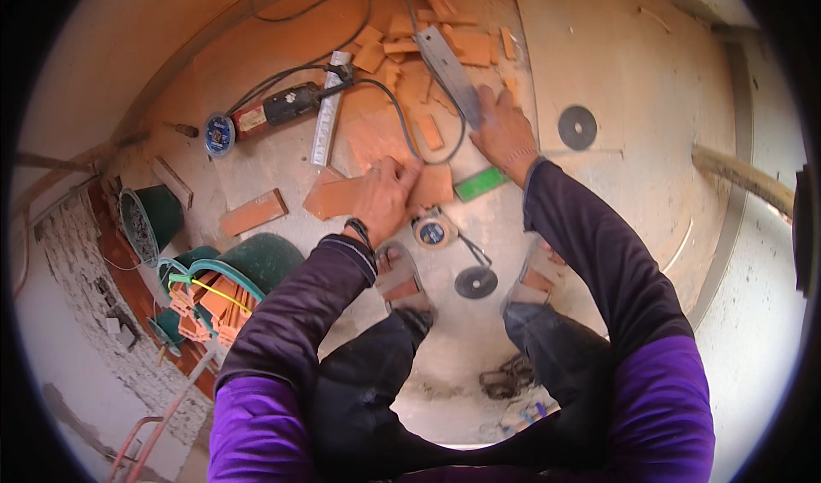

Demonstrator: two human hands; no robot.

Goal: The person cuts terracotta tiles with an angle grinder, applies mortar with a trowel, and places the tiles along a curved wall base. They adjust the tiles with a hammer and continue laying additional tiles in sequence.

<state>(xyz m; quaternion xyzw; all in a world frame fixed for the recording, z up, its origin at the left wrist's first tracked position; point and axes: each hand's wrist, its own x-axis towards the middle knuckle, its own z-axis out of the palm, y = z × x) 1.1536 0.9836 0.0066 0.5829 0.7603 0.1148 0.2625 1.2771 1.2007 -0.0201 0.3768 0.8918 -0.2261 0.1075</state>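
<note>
My left hand (389,196) is closed on an orange terracotta tile (335,198) lying on the floor between my feet and the pile of pieces. Its curled fingers press at the tile's upper side, and the fingertips are partly hidden. Farther right, my right hand (506,136) grips the near end of a flat grey metal bar (445,68), which points away to the upper left. Just below the tile sits a tape measure (434,230). A small green block (481,184) lies between the tile and my right wrist.
An angle grinder (278,111) with its cord lies at the upper left, beside an aluminium strip (328,119). Broken tile pieces (475,48) are heaped ahead. Cutting discs (577,128) lie on the floor. Green buckets (265,260), one full of tile scraps, stand left.
</note>
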